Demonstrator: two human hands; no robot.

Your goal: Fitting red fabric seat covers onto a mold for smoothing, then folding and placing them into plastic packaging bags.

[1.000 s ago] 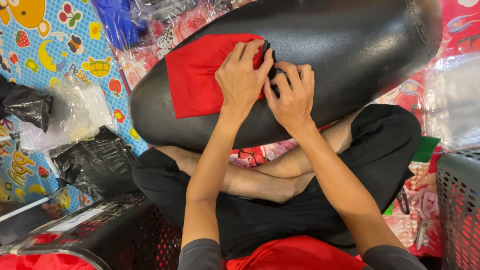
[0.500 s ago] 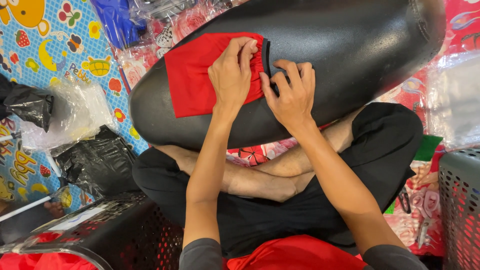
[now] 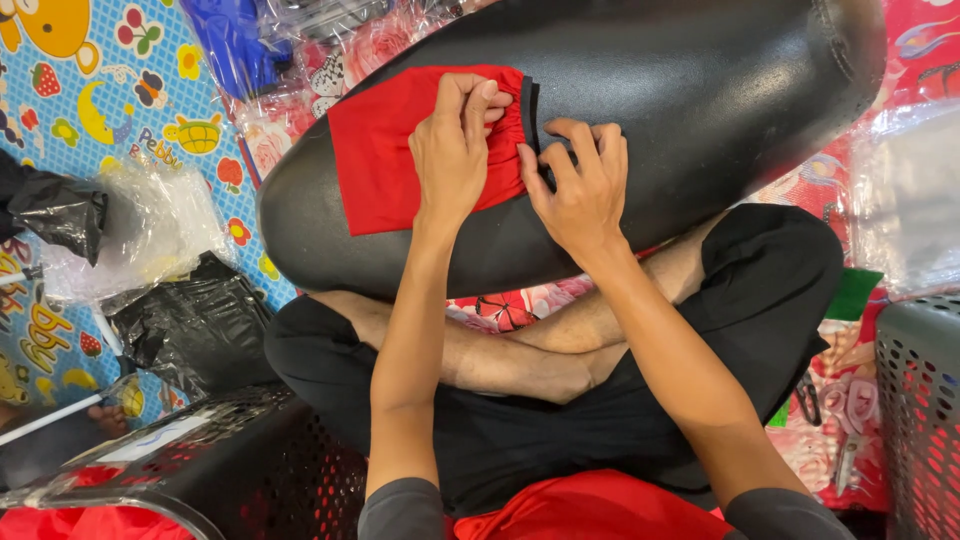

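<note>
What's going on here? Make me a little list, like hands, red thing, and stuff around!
Left hand: left hand lies on the red cloth cover, fingers bunching its gathered edge.
Right hand: right hand pinches the cover's black elastic edge.
Work piece: black padded seat resting across the person's crossed legs.
Left side: colourful play mat, black plastic bags, black mesh basket.
Right side: grey mesh basket.

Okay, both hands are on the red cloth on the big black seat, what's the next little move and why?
Probably tug the red cloth a little further along the black seat. Its gathered, black-trimmed edge is bunched between the left hand and right hand, and only the seat's narrow end is covered so far.
</note>
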